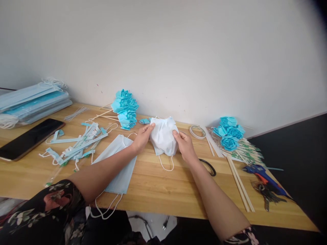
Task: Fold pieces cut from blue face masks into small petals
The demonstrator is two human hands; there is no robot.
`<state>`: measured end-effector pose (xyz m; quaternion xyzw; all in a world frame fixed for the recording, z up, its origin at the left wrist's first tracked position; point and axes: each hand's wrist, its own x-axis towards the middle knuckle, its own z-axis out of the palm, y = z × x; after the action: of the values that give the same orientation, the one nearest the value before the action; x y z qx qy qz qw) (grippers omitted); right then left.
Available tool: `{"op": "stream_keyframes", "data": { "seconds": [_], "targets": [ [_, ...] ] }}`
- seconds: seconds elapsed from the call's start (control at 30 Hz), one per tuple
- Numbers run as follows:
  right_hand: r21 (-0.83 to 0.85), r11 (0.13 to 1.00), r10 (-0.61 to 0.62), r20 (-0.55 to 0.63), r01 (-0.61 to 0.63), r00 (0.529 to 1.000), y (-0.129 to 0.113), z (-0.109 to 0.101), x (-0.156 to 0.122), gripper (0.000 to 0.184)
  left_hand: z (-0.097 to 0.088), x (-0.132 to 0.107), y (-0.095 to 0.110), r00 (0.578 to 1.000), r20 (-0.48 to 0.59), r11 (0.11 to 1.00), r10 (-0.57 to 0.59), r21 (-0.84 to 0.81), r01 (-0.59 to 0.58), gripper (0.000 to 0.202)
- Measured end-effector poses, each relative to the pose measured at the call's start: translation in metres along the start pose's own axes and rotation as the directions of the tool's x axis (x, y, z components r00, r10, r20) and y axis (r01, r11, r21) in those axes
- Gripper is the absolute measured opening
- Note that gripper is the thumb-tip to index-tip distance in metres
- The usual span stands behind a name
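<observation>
Between my two hands a face mask point(164, 137) is spread, its white side up, with an ear loop dangling below. My left hand point(143, 137) pinches its left edge, thumb on top. On the opposite edge, my right hand point(184, 143) grips it the same way. A second, pale blue mask point(122, 175) lies flat on the table under my left forearm, its loops hanging over the front edge. Behind my left hand is a small folded blue piece point(144, 121). Black scissors point(209, 166) are partly hidden by my right arm.
At left are stacked masks point(38, 102), a phone point(30, 137) and cut mask strips point(79, 144). Blue flowers on sticks point(125, 109) lie by the wall. Rightward are a tape roll point(197, 132), more blue flowers point(229, 132), wooden sticks point(240, 183), a glue gun point(265, 178) and keys point(268, 195).
</observation>
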<state>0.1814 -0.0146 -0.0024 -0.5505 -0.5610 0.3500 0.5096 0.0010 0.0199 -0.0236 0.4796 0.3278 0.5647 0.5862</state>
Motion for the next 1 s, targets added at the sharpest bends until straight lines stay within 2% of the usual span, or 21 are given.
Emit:
{"op": "stream_keyframes", "data": {
  "seconds": [0.13,0.23,0.33,0.5,0.7,0.77,0.87,1.0],
  "targets": [
    [0.008,0.999,-0.031,-0.106,0.032,0.994,0.0029,-0.0004,0.0017,0.047,0.0033,-0.0036,0.0023,0.988,0.104,0.993,-0.112,-0.032,0.115,0.047],
    [0.004,0.999,-0.049,-0.138,0.050,0.989,0.0039,-0.0005,0.0024,0.048,0.0035,-0.0044,0.0028,0.979,0.154,0.991,-0.132,0.005,0.132,0.041],
    [0.005,0.998,-0.068,-0.161,0.070,0.985,0.0033,-0.0003,0.0019,0.047,0.0025,-0.0032,0.0022,0.982,0.128,0.991,-0.136,0.023,0.134,0.039],
    [0.014,0.995,-0.096,-0.250,0.103,0.964,0.0023,0.0001,0.0016,0.046,0.0021,0.0003,0.0018,0.984,0.115,0.987,-0.136,-0.075,0.145,0.046],
    [0.072,0.995,-0.046,-0.316,0.072,0.948,0.0047,0.0022,0.0025,0.047,0.0047,-0.0006,0.0035,0.986,0.106,0.985,-0.130,-0.096,0.140,0.051],
    [0.142,0.989,-0.002,-0.273,0.042,0.962,0.0048,0.0016,0.0033,0.047,0.0045,-0.0008,0.0037,0.987,0.104,0.987,-0.125,-0.092,0.135,0.051],
    [0.226,0.973,0.076,-0.128,-0.046,0.989,0.0037,-0.0002,0.0045,0.053,0.0024,0.0009,0.0031,0.993,0.060,0.991,-0.100,-0.085,0.105,0.050],
    [0.277,0.952,0.122,0.055,-0.132,0.991,0.0012,-0.0003,0.0040,0.058,0.0001,0.0052,0.0019,0.999,-0.003,0.990,-0.051,-0.129,0.050,0.050]
  ]
}}
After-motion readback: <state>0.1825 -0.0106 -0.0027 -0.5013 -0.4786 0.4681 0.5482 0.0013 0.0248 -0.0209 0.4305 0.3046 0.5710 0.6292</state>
